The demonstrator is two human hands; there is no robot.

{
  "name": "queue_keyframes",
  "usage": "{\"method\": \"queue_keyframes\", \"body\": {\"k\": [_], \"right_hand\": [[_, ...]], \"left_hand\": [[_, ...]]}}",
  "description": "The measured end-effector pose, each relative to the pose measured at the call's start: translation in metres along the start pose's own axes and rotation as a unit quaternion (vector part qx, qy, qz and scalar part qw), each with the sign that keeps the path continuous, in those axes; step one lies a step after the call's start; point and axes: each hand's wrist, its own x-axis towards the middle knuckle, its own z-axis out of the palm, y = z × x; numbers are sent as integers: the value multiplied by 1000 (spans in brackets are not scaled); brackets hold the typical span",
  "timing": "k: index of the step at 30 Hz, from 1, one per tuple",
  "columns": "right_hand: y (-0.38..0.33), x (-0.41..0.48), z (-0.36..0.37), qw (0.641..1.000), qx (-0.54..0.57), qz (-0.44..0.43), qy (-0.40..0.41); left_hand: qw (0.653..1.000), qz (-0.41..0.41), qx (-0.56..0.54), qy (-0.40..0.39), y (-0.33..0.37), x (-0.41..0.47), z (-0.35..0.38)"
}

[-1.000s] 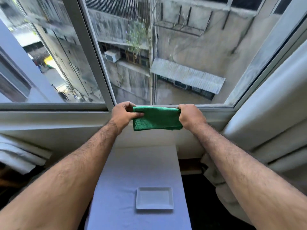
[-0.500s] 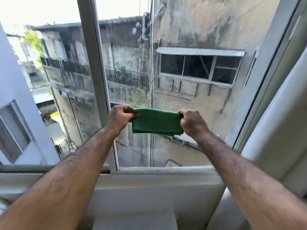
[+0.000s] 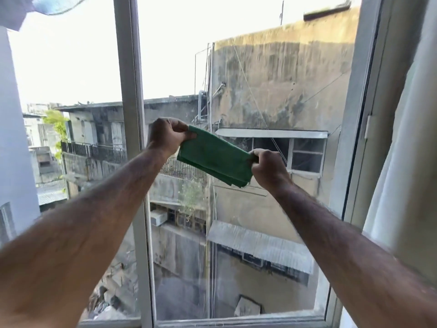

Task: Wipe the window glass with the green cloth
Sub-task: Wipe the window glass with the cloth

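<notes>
The folded green cloth point(image 3: 214, 158) is stretched between both hands in front of the right window pane point(image 3: 272, 86), at mid height. My left hand point(image 3: 166, 134) pinches its upper left end, close to the white centre frame post point(image 3: 131, 138). My right hand point(image 3: 268, 168) grips its lower right end, so the cloth slopes down to the right. Whether the cloth touches the glass I cannot tell.
A white curtain point(image 3: 406, 138) hangs at the right edge beside the window's right frame point(image 3: 359, 114). The left pane point(image 3: 71, 67) lies beyond the centre post. The bottom sill rail point(image 3: 236, 321) runs along the lower edge. Buildings show through the glass.
Both hands have lifted the cloth from sill height up to the middle of the pane. The view has tilted upward, and the cloth now slopes with the left hand higher.
</notes>
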Motion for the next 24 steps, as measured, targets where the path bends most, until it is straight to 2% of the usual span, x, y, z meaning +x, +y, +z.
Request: {"method": "queue_keyframes", "body": {"k": [5, 8, 17, 21, 24], "right_hand": [[-5, 34, 0, 999, 24, 21, 42], [-1, 47, 9, 997, 48, 38, 39], [28, 61, 40, 985, 139, 93, 43], [30, 63, 42, 991, 76, 84, 72], [30, 60, 39, 987, -10, 115, 113]], "left_hand": [[983, 154, 102, 19, 50, 51, 1], [967, 213, 138, 7, 67, 70, 8], [945, 269, 186, -16, 54, 90, 36], [937, 273, 218, -10, 49, 90, 41], [931, 267, 248, 9, 50, 88, 40]]}}
